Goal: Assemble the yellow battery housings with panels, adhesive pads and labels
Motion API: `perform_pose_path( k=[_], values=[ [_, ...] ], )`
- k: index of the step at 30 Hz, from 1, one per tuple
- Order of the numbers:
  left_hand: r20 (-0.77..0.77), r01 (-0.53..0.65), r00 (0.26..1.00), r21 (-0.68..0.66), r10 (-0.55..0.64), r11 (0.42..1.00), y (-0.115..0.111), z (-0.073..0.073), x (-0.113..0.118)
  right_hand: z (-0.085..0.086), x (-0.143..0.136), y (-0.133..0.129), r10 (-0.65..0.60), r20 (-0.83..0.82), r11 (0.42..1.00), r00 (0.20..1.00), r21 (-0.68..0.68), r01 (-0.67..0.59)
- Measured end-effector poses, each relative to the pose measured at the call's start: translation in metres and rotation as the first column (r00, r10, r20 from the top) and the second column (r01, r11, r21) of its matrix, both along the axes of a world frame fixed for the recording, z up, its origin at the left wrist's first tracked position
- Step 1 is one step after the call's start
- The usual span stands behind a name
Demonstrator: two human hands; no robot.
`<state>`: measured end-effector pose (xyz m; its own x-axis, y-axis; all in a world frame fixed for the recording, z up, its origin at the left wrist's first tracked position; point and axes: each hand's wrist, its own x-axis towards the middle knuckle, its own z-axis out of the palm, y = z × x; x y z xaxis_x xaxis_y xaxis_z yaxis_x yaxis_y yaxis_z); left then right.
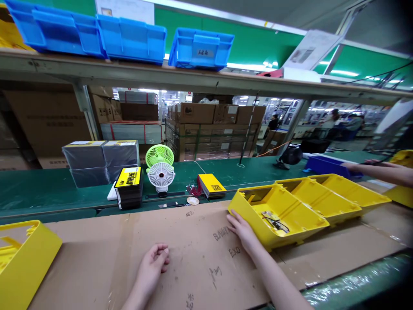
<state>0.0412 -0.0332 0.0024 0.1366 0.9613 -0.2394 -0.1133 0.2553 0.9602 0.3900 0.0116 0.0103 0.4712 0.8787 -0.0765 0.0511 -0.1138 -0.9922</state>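
My right hand [241, 230] rests against the left side of the nearest yellow housing [277, 213], its fingers apart and pointing up the wall. Inside that housing lies a small part with a black wire [275, 223]. My left hand [155, 260] hovers over or rests on the brown cardboard sheet [193, 241], fingers curled in loosely; whether anything small is between them is hidden. Two more yellow housings [318, 198] stand in a row to the right of the first. Another yellow housing [29, 262] is at the far left.
Behind the cardboard stand a black-and-yellow stack [129, 189], a white fan [161, 175], a green fan [155, 155] and a yellow booklet stack [212, 186]. Blue bins [201, 49] line the shelf above. Another person's arm [380, 172] reaches to a dark blue bin [332, 166] at right.
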Motion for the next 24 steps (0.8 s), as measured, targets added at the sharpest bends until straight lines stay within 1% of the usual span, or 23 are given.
perform_pose_path(
  k=[3,5,7,9,12,16,20,24],
  values=[
    [0.001,0.003,1.000,0.003,-0.003,1.000,0.000,-0.003,0.001,0.000,0.030,0.003,-0.085,0.092,0.996,0.992,-0.017,0.087],
    [0.003,0.004,1.000,0.003,-0.004,1.000,0.001,-0.005,0.002,-0.003,0.041,0.008,-0.134,0.174,0.989,0.976,-0.035,0.142],
    [0.004,0.005,1.000,0.003,-0.005,1.000,0.002,-0.006,0.004,-0.005,0.045,0.015,-0.173,0.279,0.978,0.945,-0.061,0.197],
    [-0.003,0.006,1.000,0.002,-0.006,1.000,0.003,-0.006,0.004,-0.007,0.042,0.027,-0.190,0.403,0.966,0.895,-0.084,0.243],
    [-0.023,0.014,1.000,0.000,-0.014,1.000,0.005,-0.006,0.005,-0.003,0.029,0.052,-0.159,0.584,0.965,0.796,-0.076,0.249],
    [-0.049,0.023,0.999,0.010,-0.023,1.000,0.008,-0.006,0.007,0.009,0.007,0.094,-0.082,0.772,0.986,0.630,-0.030,0.165],
    [-0.046,0.021,0.999,0.004,-0.021,1.000,0.010,-0.006,0.009,0.016,-0.011,0.132,-0.014,0.889,0.995,0.457,-0.032,0.094],
    [-0.050,0.016,0.999,-0.009,-0.017,1.000,0.011,-0.002,0.011,0.014,-0.021,0.151,0.033,0.950,0.997,0.310,-0.054,0.060]
  ],
)
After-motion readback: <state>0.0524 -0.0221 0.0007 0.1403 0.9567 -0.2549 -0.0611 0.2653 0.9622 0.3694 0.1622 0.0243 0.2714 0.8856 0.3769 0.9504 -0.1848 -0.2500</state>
